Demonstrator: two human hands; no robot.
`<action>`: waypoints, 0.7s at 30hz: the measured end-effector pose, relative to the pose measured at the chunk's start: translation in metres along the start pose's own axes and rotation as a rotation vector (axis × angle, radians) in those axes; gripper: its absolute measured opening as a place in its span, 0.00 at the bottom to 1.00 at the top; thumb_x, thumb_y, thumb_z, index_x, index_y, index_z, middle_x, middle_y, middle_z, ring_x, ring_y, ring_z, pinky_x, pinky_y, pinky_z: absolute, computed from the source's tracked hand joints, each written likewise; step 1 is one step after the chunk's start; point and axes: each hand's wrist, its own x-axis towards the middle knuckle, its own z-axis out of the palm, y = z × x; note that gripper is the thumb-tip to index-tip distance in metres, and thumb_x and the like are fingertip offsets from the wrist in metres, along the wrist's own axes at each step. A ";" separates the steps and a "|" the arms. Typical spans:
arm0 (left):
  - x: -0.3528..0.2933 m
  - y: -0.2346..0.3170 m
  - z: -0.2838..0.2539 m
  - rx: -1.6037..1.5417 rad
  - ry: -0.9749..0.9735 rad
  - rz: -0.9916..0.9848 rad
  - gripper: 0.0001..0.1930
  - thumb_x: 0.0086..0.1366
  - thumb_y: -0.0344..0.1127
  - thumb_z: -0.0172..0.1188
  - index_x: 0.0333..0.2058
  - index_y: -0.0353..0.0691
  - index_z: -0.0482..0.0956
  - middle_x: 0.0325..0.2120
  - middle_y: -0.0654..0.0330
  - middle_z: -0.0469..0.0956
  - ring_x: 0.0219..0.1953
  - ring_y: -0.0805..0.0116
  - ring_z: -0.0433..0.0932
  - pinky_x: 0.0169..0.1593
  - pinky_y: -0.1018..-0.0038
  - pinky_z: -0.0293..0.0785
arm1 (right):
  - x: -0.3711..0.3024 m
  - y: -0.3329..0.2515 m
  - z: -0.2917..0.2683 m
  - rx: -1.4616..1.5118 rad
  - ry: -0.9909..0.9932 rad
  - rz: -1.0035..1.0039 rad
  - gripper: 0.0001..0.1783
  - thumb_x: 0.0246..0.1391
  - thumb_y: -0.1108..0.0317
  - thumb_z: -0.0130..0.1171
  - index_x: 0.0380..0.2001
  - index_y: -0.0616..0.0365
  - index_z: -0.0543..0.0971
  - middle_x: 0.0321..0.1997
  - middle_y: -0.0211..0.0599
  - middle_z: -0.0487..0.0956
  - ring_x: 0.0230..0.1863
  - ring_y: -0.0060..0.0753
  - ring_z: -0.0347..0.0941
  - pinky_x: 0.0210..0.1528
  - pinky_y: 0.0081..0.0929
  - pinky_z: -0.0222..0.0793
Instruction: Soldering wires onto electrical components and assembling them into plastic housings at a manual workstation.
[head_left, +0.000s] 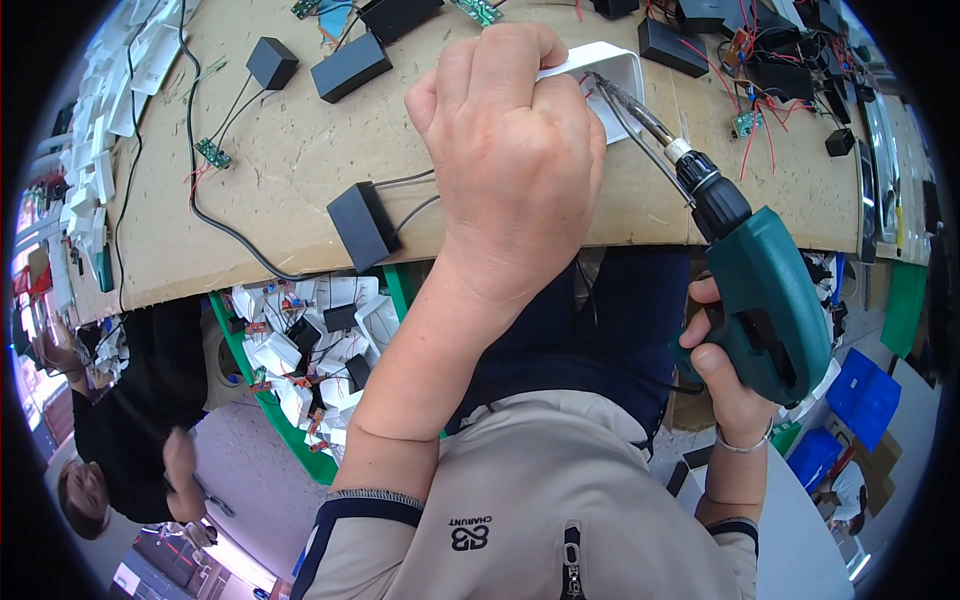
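My left hand (515,150) is closed over the left side of a small white plastic case (625,78) on the bench, its fingers bent over the edge. My right hand (735,385) grips the handle of a dark green soldering gun (765,280), fingers round the trigger area. The gun's metal tip, with a thin feed tube beside it, points up-left into the case. What the tip touches inside is too small to tell. A black box (362,226) lies left of my left wrist, its two leads passing behind my hand.
Black boxes (350,68) and a small green circuit board (213,153) lie left on the cardboard-covered bench (290,200). Black parts and red wires (770,80) crowd the far right. A green bin (300,440) of white cases sits below the edge. Another person (140,420) is at left.
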 end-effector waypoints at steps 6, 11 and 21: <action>0.002 0.001 0.000 0.034 0.006 -0.013 0.02 0.39 0.25 0.56 0.17 0.35 0.73 0.29 0.61 0.70 0.33 0.65 0.67 0.38 0.70 0.57 | -0.003 0.003 -0.001 0.004 0.015 -0.014 0.31 0.39 0.67 0.63 0.47 0.65 0.65 0.41 0.46 0.72 0.28 0.25 0.70 0.31 0.20 0.68; 0.005 0.000 0.000 0.069 0.020 -0.013 0.04 0.39 0.25 0.56 0.18 0.35 0.77 0.27 0.62 0.72 0.33 0.66 0.69 0.37 0.71 0.61 | -0.012 0.000 -0.002 0.034 0.058 -0.029 0.33 0.38 0.64 0.65 0.47 0.67 0.65 0.42 0.47 0.71 0.28 0.25 0.70 0.30 0.19 0.68; 0.005 0.008 -0.034 0.025 -0.227 -0.146 0.07 0.42 0.29 0.59 0.21 0.33 0.74 0.33 0.53 0.69 0.39 0.59 0.67 0.38 0.68 0.62 | -0.030 0.002 -0.006 -0.041 0.234 -0.272 0.35 0.40 0.57 0.63 0.47 0.70 0.64 0.42 0.47 0.71 0.25 0.22 0.67 0.27 0.17 0.64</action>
